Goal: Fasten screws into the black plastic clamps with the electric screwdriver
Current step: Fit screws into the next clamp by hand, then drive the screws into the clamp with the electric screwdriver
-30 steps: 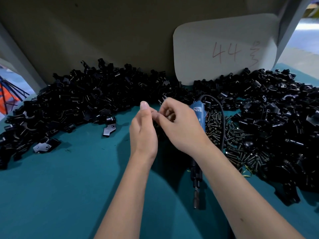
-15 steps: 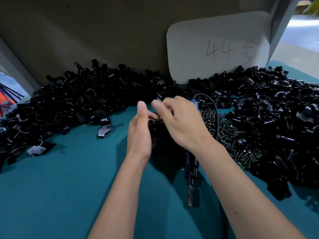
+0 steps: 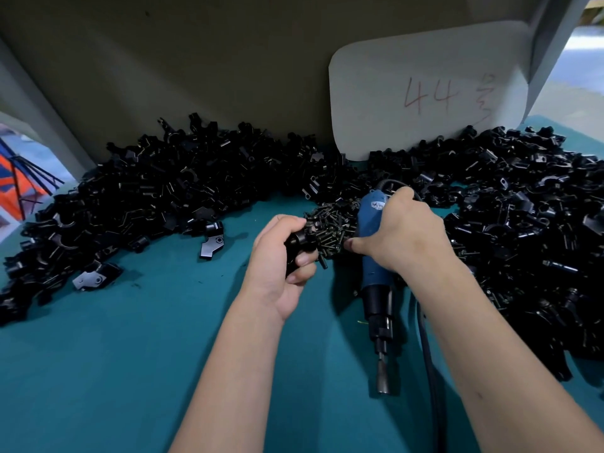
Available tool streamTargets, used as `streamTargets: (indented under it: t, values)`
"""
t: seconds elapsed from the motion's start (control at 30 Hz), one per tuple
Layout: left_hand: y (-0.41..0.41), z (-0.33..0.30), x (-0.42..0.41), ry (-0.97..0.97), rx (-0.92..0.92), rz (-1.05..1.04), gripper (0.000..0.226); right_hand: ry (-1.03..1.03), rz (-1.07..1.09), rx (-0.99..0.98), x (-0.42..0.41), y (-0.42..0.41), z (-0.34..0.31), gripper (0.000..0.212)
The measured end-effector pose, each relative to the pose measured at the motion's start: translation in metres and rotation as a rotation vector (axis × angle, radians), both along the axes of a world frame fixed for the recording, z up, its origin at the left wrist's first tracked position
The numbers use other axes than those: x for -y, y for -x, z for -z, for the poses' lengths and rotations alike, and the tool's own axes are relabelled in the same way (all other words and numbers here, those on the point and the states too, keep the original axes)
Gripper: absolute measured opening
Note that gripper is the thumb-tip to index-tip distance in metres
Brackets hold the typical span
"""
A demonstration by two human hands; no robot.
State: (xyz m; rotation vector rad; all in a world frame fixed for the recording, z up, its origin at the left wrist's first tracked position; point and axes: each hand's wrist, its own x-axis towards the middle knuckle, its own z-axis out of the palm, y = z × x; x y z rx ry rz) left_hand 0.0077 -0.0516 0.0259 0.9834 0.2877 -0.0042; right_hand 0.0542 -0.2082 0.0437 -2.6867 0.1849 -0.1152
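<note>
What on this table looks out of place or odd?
Two clamps lie alone on the teal table, apart from the left heap of clamps. Otherwise nothing stands out: the left hand grips one clamp, the right hand the electric screwdriver.

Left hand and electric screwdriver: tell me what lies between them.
In the head view, a heap of loose screws fills the gap between the left hand, gripping a black clamp, and the electric screwdriver.
</note>
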Motion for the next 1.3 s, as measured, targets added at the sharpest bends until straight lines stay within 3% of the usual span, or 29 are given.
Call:
streamTargets:
  t: [0.13, 0.3, 0.47, 0.57, 0.87, 1.07, 1.17, 1.3]
  values:
    - [-0.001, 0.002, -0.004, 0.153, -0.082, 0.062, 0.016, -0.131, -0.038, -0.002, 0.013, -0.004, -0.002, 0.075]
    - [-0.002, 0.005, -0.008, 0.212, -0.072, 0.108, 0.041, -0.731, -0.085, 0.088, 0.033, -0.007, -0.011, 0.052]
    - [-0.003, 0.006, -0.006, 0.126, -0.044, 0.036, 0.065, -1.178, -0.071, 0.029, 0.035, -0.008, -0.024, 0.083]
    - [-0.002, 0.005, -0.001, -0.027, 0.003, -0.052, 0.065, -1.364, -0.041, 0.026, 0.035, -0.005, -0.027, 0.076]
    - [-0.002, 0.005, 0.006, -0.156, 0.038, -0.123, 0.051, -1.625, -0.052, 0.165, 0.017, 0.002, -0.029, 0.054]
    - [-0.003, 0.008, 0.004, -0.219, 0.006, -0.113, 0.01, -1.722, -0.102, 0.39, 0.006, 0.004, -0.036, 0.038]
    - [-0.003, 0.007, 0.005, -0.239, -0.003, -0.111, 0.01, -1.809, -0.118, 0.5, 0.004, 0.005, -0.041, 0.033]
    - [-0.003, 0.006, 0.005, -0.18, -0.073, -0.139, 0.011, -1.778, 0.01, 0.688, 0.005, 0.005, -0.044, 0.04]
